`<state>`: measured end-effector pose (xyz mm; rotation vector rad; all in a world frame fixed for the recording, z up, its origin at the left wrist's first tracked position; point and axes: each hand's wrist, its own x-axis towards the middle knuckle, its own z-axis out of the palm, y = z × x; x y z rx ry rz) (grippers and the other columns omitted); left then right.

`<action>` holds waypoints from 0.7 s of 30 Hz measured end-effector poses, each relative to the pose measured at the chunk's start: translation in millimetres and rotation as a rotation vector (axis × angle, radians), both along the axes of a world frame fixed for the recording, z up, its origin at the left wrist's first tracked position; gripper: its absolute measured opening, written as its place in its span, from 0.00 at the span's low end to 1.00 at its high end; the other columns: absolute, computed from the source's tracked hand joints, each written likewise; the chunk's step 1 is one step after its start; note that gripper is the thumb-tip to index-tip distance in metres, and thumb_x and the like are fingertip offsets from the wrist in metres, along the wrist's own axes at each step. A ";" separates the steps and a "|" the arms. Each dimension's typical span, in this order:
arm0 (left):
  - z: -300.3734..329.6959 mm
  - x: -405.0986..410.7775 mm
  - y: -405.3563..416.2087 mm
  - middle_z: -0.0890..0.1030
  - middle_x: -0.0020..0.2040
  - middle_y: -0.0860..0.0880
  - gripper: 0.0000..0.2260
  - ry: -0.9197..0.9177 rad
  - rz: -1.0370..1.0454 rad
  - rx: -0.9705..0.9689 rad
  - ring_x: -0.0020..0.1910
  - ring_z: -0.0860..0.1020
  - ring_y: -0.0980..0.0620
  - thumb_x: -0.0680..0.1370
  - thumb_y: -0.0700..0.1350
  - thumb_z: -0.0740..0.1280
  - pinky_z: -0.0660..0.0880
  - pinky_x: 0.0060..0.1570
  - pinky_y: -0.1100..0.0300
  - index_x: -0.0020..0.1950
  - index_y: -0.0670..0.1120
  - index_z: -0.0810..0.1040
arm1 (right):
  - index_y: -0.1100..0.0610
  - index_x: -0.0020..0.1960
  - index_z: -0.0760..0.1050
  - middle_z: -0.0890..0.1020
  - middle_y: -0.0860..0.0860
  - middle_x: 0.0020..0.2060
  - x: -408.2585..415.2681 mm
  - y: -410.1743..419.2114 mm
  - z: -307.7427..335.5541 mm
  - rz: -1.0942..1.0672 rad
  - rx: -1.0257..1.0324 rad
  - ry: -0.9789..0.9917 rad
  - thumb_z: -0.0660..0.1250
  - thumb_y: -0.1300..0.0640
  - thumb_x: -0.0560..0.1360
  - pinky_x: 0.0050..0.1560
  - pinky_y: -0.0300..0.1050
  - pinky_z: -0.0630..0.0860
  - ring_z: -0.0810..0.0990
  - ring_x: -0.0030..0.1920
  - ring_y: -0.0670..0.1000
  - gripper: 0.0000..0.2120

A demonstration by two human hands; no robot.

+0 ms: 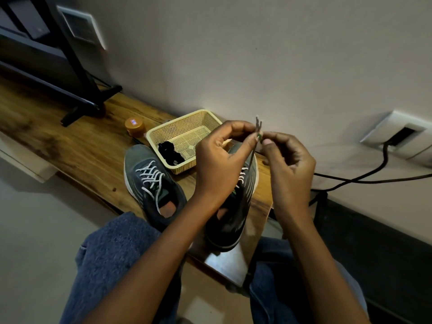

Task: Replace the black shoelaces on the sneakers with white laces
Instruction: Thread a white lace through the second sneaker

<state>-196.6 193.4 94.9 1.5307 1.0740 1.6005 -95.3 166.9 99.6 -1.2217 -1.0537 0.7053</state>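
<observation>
From the head camera, the left hand (219, 160) and right hand (288, 160) pinch both tips of the white lace (258, 123) together, directly above the right sneaker (236, 206) being laced. If either pinch loosens, a tip could drop and slip back through its eyelet. No legible writing; the label on the orange jar (135, 126) is blurred.

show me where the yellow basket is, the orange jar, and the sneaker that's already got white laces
yellow basket (156, 136): head view, on its left rim.
orange jar (135, 126): head view, on its lid.
laced sneaker (149, 177): head view, on its white laces.
</observation>
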 end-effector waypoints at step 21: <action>7.6 -14.8 7.1 0.83 0.43 0.53 0.07 -0.049 -0.033 -0.068 0.45 0.81 0.55 0.74 0.39 0.72 0.79 0.48 0.58 0.46 0.51 0.80 | 0.54 0.48 0.80 0.80 0.50 0.47 -2.1 17.0 -55.8 0.162 -0.549 -0.621 0.76 0.60 0.69 0.46 0.47 0.77 0.78 0.47 0.49 0.09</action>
